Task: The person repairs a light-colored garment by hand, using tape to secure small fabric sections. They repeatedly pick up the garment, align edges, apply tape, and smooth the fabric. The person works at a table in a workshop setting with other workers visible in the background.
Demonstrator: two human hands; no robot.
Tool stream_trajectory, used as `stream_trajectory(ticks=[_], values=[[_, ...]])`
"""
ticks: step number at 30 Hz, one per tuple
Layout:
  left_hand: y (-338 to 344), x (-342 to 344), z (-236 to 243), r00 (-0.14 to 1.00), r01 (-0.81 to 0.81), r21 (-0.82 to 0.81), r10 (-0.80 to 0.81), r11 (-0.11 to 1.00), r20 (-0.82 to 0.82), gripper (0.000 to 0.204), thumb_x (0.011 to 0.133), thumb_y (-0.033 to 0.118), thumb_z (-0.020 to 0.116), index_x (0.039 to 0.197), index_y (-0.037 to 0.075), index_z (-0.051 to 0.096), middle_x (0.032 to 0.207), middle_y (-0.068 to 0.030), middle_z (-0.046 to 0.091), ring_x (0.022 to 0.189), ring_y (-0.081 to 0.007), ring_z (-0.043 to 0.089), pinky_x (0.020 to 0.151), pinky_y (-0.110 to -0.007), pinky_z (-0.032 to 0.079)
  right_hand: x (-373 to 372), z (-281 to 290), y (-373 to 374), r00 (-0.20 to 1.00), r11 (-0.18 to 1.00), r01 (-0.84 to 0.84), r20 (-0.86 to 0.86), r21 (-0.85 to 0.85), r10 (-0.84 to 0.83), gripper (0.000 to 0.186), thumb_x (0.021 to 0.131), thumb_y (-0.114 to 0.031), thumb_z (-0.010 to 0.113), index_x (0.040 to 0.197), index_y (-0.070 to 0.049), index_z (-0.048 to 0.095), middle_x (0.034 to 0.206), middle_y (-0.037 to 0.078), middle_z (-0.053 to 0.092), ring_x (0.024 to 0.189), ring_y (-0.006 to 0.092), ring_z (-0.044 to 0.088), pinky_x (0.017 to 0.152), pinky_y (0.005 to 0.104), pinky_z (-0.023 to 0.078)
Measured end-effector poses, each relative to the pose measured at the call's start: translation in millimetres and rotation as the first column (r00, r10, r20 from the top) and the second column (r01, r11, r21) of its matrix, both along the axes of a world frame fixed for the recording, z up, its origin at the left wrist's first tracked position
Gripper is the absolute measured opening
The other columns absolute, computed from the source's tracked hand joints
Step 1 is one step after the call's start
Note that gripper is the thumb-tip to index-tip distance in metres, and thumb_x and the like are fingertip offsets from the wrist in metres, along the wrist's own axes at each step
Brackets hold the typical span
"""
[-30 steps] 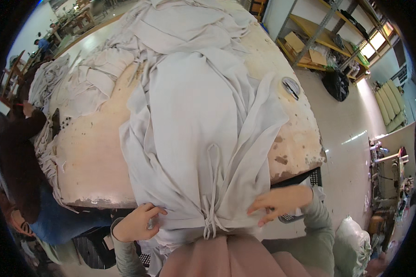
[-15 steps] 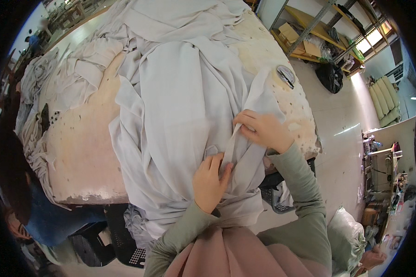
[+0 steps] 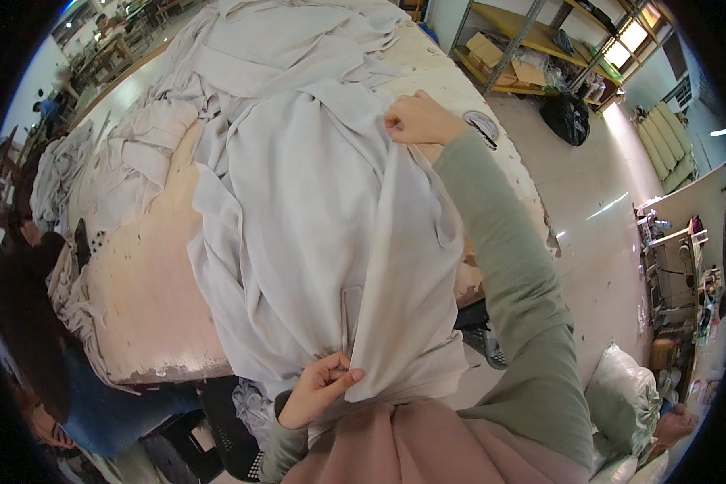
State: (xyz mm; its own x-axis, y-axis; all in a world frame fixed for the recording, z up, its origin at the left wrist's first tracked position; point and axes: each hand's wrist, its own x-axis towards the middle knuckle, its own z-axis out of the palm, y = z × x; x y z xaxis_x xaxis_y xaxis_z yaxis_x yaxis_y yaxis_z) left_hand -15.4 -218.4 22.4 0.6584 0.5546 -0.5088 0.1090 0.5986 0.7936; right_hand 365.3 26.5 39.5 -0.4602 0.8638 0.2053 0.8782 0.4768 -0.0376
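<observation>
A large, loosely draped piece of light grey cloth (image 3: 298, 194) covers the middle of the table and hangs over its near edge. Close to my body, my left hand (image 3: 319, 389) pinches the cloth's near end between thumb and fingers. My right hand (image 3: 419, 119), reaching far out to the right side, is closed on the far end of the same folded edge. Between the two hands this edge runs in a long, nearly straight line. A small narrow strip or slit (image 3: 350, 310) shows in the cloth just beyond my left hand.
More grey cloth (image 3: 290, 40) lies heaped on the far table, with pale pieces (image 3: 149, 153) to the left. A tape roll (image 3: 481, 125) sits by the table's right edge. Someone in blue (image 3: 109, 403) is at the left. Shelving (image 3: 532, 40) and a stuffed sack (image 3: 621, 387) stand right.
My right hand has moved far forward along the cloth, while my left has come back toward my body and slightly left. The edge between them is now stretched out longer.
</observation>
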Motion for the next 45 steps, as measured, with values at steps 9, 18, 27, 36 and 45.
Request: stream_trajectory(ticks=[9, 18, 27, 36, 45], values=[[-3.4, -16.1, 2.3, 0.978, 0.097, 0.167, -0.063, 0.981, -0.198, 0.018, 0.096, 0.017, 0.054, 0.098, 0.000, 0.058, 0.079, -0.0036, 0.064, 0.065, -0.0100, 0.059, 0.058, -0.021, 0.049, -26.6, -41.3, 13.7, 0.522, 0.919, 0.109, -0.765, -0.379, -0.378, 0.027, 0.081, -0.006, 0.055, 0.106, -0.005, 0.065, 0.077, 0.002, 0.058, 0.072, 0.0092, 0.054, 0.067, 0.0236, 0.044], [53.9, -4.9, 39.8, 0.957, 0.199, 0.506, -0.055, 0.839, -0.285, 0.021, 0.097, 0.017, 0.052, 0.105, -0.001, 0.059, 0.096, -0.0071, 0.068, 0.080, -0.0133, 0.061, 0.068, -0.026, 0.048, -29.7, -35.9, -20.7, 0.441, 0.864, 0.045, -0.767, -0.501, -0.467, 0.021, 0.079, -0.012, 0.060, 0.098, -0.004, 0.063, 0.091, 0.002, 0.060, 0.079, 0.0088, 0.052, 0.065, 0.0199, 0.040], [129.0, 64.8, 29.7, 0.953, -0.290, 0.731, 0.260, 0.618, 0.158, 0.021, 0.093, 0.012, 0.056, 0.112, 0.001, 0.054, 0.106, -0.0058, 0.060, 0.095, -0.0132, 0.056, 0.082, -0.028, 0.045, -108.0, 3.3, -79.0, -0.008, 0.887, -0.340, -0.942, -0.312, -0.334, 0.013, 0.084, -0.015, 0.066, 0.092, -0.004, 0.063, 0.084, 0.000, 0.063, 0.068, 0.0059, 0.051, 0.063, 0.0184, 0.038], [154.2, 70.6, 0.7, 0.877, -0.463, 0.402, 0.342, 0.790, 0.338, 0.022, 0.089, 0.008, 0.063, 0.108, 0.001, 0.055, 0.097, -0.0030, 0.061, 0.086, -0.0090, 0.055, 0.078, -0.025, 0.045, -142.8, -7.9, -105.8, -0.104, 0.718, -0.431, -0.760, -0.547, -0.641, 0.019, 0.088, -0.021, 0.065, 0.088, -0.001, 0.067, 0.078, -0.002, 0.060, 0.067, 0.0041, 0.051, 0.058, 0.0208, 0.041], [154.8, 67.8, -3.1, 0.862, -0.481, 0.311, 0.376, 0.820, 0.341, 0.018, 0.087, 0.009, 0.065, 0.103, 0.002, 0.059, 0.091, -0.0003, 0.061, 0.083, -0.0077, 0.055, 0.074, -0.024, 0.044, -143.2, -18.2, -106.4, 0.014, 0.826, -0.355, -0.886, -0.438, -0.464, 0.021, 0.092, -0.019, 0.059, 0.084, -0.001, 0.067, 0.072, -0.004, 0.057, 0.067, 0.0036, 0.048, 0.062, 0.0200, 0.039]])
